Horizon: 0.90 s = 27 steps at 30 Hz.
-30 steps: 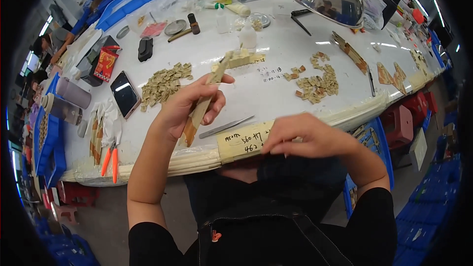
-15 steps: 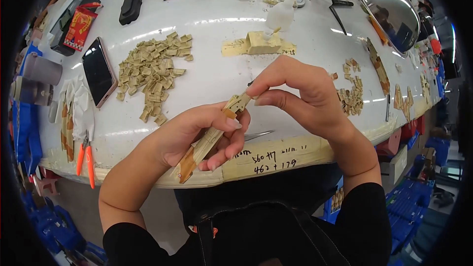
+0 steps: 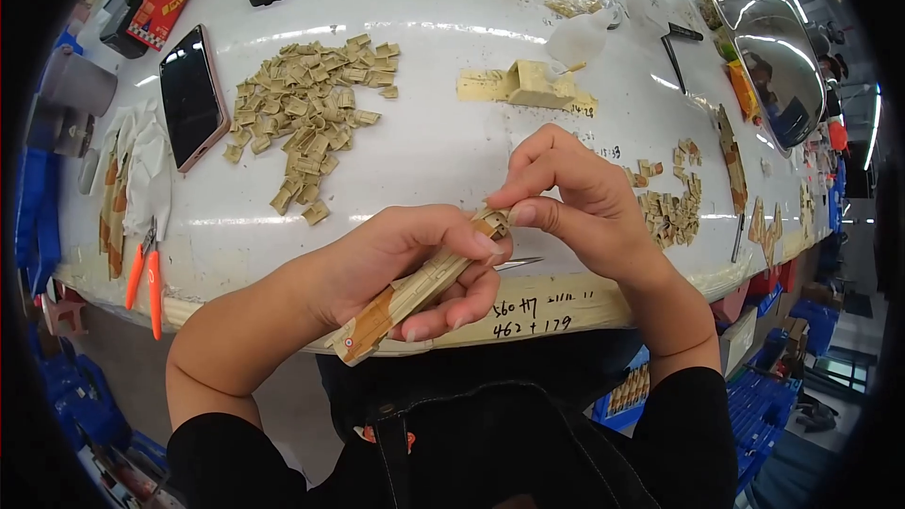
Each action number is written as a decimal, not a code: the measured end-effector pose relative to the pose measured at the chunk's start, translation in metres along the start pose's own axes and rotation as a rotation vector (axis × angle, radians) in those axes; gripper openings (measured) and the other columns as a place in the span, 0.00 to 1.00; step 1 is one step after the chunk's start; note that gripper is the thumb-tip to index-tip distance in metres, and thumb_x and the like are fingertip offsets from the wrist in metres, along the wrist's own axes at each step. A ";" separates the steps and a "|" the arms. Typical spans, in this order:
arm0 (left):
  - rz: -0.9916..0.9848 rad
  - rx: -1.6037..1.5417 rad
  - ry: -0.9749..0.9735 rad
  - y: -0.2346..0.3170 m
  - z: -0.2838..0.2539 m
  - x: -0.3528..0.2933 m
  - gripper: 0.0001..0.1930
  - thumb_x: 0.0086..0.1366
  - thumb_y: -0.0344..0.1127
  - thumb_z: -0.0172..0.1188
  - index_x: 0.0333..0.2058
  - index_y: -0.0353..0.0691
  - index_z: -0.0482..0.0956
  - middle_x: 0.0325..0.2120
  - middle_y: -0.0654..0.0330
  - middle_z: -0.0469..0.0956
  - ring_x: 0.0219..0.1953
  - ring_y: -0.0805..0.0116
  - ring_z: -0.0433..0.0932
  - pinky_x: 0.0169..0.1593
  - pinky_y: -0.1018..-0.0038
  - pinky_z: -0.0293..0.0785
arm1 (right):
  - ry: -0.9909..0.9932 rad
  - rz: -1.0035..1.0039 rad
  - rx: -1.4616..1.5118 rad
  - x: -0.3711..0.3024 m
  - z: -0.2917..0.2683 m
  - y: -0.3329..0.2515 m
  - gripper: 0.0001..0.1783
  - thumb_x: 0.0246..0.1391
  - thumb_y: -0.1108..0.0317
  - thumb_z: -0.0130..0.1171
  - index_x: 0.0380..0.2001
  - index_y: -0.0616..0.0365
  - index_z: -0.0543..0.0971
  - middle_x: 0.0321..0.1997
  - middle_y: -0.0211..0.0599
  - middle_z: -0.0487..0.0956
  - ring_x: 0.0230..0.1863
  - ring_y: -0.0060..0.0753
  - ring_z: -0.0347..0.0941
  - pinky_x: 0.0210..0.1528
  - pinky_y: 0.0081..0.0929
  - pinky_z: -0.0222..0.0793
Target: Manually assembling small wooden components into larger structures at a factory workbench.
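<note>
My left hand (image 3: 419, 250) is wrapped round a slim model aircraft fuselage (image 3: 419, 285) in tan and brown camouflage. The piece slants up to the right, and a small round marking shows on its lower end. Thumb and fingers of my right hand (image 3: 586, 200) are pinched together at the fuselage's upper end, beside my left thumb. Whatever lies between those fingertips is too small or hidden to make out. Beyond my left forearm spreads a pile of small tan curved plastic parts (image 3: 306, 113). Under my hands, metal tweezers (image 3: 520, 262) lie partly hidden on the table.
A phone (image 3: 193, 99), orange-handled pliers (image 3: 144, 273) and white cloth gloves (image 3: 141, 165) are at the left. A tan block (image 3: 537, 85) stands ahead. More small parts (image 3: 674, 212), a camouflaged piece (image 3: 731, 160) and a shiny metal tray (image 3: 768, 52) are at the right.
The fuselage has turned in my left hand, so its round marking shows more fully. My right fingertips are now closer to my left thumb. The whole view has shifted a little.
</note>
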<state>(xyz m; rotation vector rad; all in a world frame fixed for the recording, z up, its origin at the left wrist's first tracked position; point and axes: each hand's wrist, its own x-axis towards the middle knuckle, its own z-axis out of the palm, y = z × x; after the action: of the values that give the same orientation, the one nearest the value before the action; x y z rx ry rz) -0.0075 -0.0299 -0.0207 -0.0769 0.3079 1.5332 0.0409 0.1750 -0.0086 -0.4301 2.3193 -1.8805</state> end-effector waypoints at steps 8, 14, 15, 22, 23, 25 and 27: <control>-0.007 -0.025 0.038 0.002 0.004 -0.002 0.08 0.58 0.32 0.40 0.32 0.34 0.63 0.15 0.45 0.69 0.02 0.72 0.55 0.04 0.83 0.52 | 0.019 0.006 0.006 0.001 0.004 -0.002 0.06 0.49 0.77 0.58 0.32 0.58 0.80 0.37 0.33 0.70 0.39 0.26 0.63 0.43 0.21 0.61; 0.031 0.123 0.148 0.002 0.007 -0.002 0.08 0.58 0.33 0.41 0.33 0.34 0.64 0.14 0.47 0.69 0.03 0.72 0.55 0.06 0.83 0.51 | 0.056 -0.146 -0.243 0.000 0.007 -0.005 0.07 0.48 0.78 0.57 0.32 0.58 0.80 0.38 0.34 0.71 0.39 0.27 0.64 0.42 0.21 0.61; 0.040 0.146 0.150 0.001 0.007 -0.001 0.08 0.58 0.33 0.41 0.33 0.34 0.64 0.14 0.47 0.69 0.03 0.72 0.55 0.06 0.83 0.51 | 0.062 -0.171 -0.282 0.000 0.007 -0.006 0.07 0.48 0.78 0.58 0.32 0.57 0.80 0.38 0.33 0.72 0.38 0.26 0.64 0.41 0.20 0.61; 0.067 0.178 0.129 0.002 0.007 -0.002 0.09 0.57 0.33 0.42 0.33 0.34 0.64 0.14 0.49 0.69 0.03 0.72 0.55 0.08 0.83 0.52 | 0.055 -0.221 -0.403 -0.002 0.006 -0.010 0.09 0.46 0.79 0.58 0.33 0.58 0.80 0.40 0.35 0.72 0.39 0.28 0.65 0.39 0.21 0.63; 0.067 0.177 0.130 0.002 0.007 -0.002 0.09 0.57 0.33 0.42 0.33 0.34 0.64 0.14 0.49 0.69 0.03 0.72 0.55 0.08 0.83 0.52 | 0.055 -0.221 -0.402 -0.002 0.005 -0.011 0.09 0.46 0.79 0.58 0.33 0.58 0.80 0.40 0.35 0.72 0.39 0.28 0.65 0.39 0.21 0.63; 0.071 0.186 0.128 0.001 0.007 -0.002 0.09 0.57 0.33 0.42 0.33 0.34 0.64 0.14 0.48 0.69 0.03 0.72 0.55 0.08 0.83 0.52 | 0.056 -0.241 -0.442 -0.002 0.005 -0.012 0.10 0.46 0.79 0.57 0.33 0.58 0.80 0.39 0.35 0.72 0.38 0.28 0.65 0.38 0.20 0.64; 0.075 0.195 0.126 0.001 0.007 -0.003 0.09 0.58 0.33 0.42 0.33 0.34 0.64 0.14 0.48 0.69 0.03 0.72 0.55 0.08 0.83 0.53 | 0.057 -0.261 -0.481 -0.002 0.005 -0.012 0.10 0.46 0.80 0.57 0.34 0.58 0.81 0.39 0.35 0.72 0.38 0.28 0.65 0.37 0.19 0.64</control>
<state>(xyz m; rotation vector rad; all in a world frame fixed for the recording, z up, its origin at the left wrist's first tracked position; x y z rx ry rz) -0.0076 -0.0307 -0.0130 -0.0089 0.5646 1.5682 0.0457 0.1688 0.0019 -0.7707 2.8718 -1.4150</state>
